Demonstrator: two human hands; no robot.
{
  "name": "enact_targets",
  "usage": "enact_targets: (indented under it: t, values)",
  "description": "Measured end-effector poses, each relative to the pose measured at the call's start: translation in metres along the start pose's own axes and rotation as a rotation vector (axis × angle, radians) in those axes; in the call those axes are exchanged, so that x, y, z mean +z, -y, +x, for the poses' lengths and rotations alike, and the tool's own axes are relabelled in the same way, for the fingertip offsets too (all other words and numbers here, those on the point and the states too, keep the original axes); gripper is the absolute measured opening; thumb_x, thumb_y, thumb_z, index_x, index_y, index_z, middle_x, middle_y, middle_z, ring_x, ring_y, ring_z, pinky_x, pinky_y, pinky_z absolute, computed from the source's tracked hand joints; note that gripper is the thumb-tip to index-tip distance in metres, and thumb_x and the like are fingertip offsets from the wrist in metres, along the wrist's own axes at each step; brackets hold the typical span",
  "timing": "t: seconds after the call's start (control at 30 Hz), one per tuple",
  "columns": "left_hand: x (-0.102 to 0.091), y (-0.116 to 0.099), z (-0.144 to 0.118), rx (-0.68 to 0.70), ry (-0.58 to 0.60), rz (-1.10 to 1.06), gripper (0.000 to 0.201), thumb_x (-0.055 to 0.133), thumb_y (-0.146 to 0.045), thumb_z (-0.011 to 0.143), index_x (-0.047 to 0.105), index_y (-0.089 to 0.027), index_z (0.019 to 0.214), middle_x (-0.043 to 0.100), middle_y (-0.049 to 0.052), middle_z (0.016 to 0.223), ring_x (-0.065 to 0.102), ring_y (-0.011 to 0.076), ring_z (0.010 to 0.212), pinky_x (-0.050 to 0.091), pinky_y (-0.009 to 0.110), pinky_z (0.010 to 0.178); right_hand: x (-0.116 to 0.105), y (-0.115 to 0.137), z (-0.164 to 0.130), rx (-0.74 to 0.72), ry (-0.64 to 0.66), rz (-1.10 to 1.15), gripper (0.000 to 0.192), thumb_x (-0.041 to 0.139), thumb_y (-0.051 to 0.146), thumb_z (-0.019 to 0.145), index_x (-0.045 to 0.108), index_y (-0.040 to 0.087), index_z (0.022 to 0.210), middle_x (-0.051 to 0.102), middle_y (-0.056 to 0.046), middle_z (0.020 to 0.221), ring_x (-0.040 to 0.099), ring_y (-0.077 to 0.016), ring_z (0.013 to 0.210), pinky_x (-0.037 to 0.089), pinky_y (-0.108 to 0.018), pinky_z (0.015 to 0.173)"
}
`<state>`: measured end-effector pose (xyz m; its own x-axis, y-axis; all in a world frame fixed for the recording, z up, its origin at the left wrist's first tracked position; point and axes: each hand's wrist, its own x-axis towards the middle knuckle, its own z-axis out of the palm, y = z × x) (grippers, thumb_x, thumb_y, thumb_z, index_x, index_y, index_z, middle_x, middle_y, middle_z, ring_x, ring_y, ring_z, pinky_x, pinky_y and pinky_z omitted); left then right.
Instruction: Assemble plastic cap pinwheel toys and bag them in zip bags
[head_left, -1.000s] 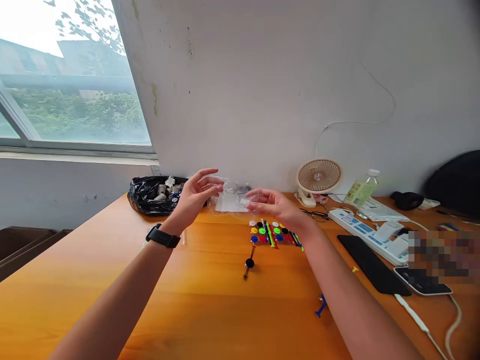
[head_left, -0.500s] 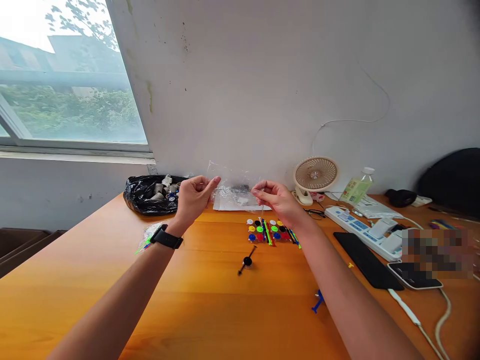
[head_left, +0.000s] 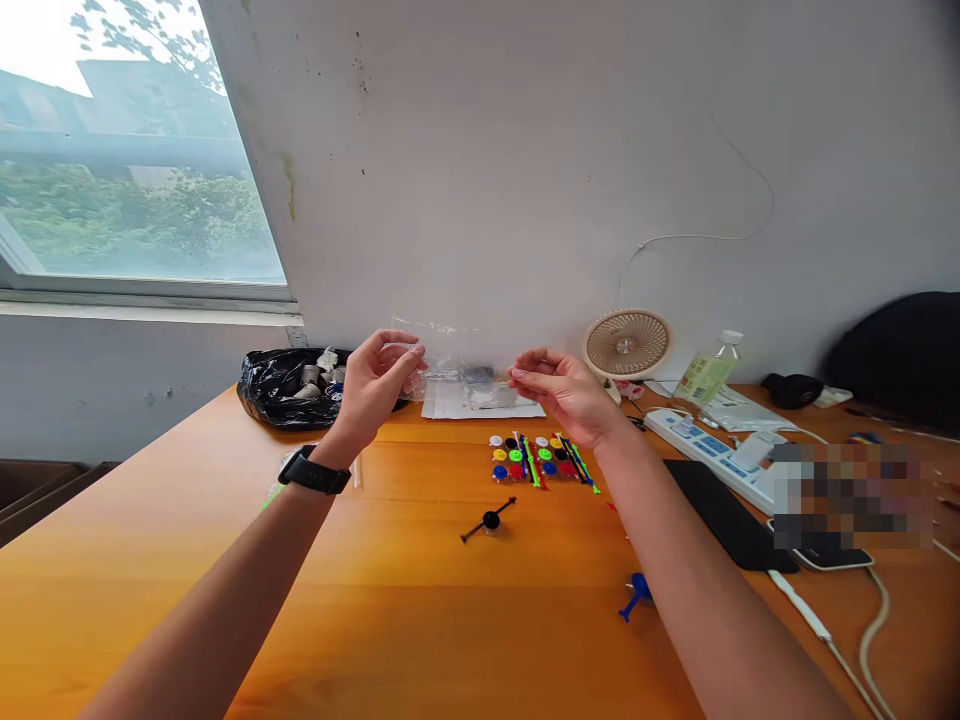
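Observation:
My left hand (head_left: 377,385) and my right hand (head_left: 561,390) hold a clear plastic bag (head_left: 459,360) stretched between them, raised above the far part of the wooden table (head_left: 420,620). A black watch (head_left: 313,470) is on my left wrist. Below my right hand lie rows of small coloured discs and thin coloured sticks (head_left: 534,458). Closer to me a black disc on a stick (head_left: 490,520) lies on the table, and a blue piece (head_left: 634,595) sits beside my right forearm.
A black bag of small parts (head_left: 289,385) sits at the back left, with white paper (head_left: 480,402) behind the clear bag. At the right are a small fan (head_left: 626,346), a bottle (head_left: 709,370), a power strip (head_left: 720,455), a black phone (head_left: 724,513) and cables.
Both hands closed on the clear bag and lifted it off the table. The view shifted slightly, so the things on the table sit a little more to the left.

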<state>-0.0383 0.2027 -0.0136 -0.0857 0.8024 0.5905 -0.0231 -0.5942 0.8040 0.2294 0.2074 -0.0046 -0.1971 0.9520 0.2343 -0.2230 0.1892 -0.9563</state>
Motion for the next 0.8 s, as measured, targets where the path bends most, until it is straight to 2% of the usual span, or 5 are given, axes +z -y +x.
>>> enact_targets:
  t: [0.23,0.43,0.57,0.8]
  values:
    - [0.005,-0.001,-0.001,-0.015,0.032,0.008,0.028,0.074,-0.044,0.093,0.068,-0.020,0.106,0.072,0.003,0.085,0.064,0.0116,0.066,0.051,0.022,0.057,0.006,0.008,-0.005,0.009,0.054,0.027,0.031,0.097,0.032,0.066,0.077,0.024,0.087,0.075,0.000,0.097,0.073,-0.0191,0.094,0.054,-0.040,0.102]
    - [0.005,0.001,0.000,0.018,-0.032,0.059,0.025,0.074,-0.041,0.093,0.069,-0.020,0.104,0.072,0.004,0.087,0.066,0.0135,0.070,0.052,0.023,0.059,0.009,0.018,-0.010,0.062,0.106,-0.018,0.029,0.093,0.038,0.073,0.079,0.026,0.095,0.078,-0.002,0.099,0.074,-0.0212,0.100,0.052,-0.041,0.104]
    - [0.008,-0.003,-0.003,0.003,-0.052,0.057,0.025,0.074,-0.043,0.093,0.069,-0.020,0.102,0.073,0.004,0.086,0.067,0.0147,0.074,0.051,0.023,0.061,0.016,0.023,-0.015,0.055,0.219,-0.079,0.030,0.087,0.046,0.080,0.080,0.027,0.103,0.079,-0.006,0.114,0.071,-0.0260,0.117,0.049,-0.045,0.112]
    - [0.012,-0.011,-0.005,-0.052,0.030,-0.030,0.035,0.064,-0.055,0.098,0.073,-0.021,0.102,0.074,0.006,0.093,0.068,0.0163,0.081,0.052,0.026,0.069,0.022,0.036,-0.028,0.004,0.482,-0.200,0.046,0.074,0.056,0.092,0.071,0.038,0.134,0.068,-0.003,0.144,0.053,-0.0292,0.144,0.036,-0.051,0.123]
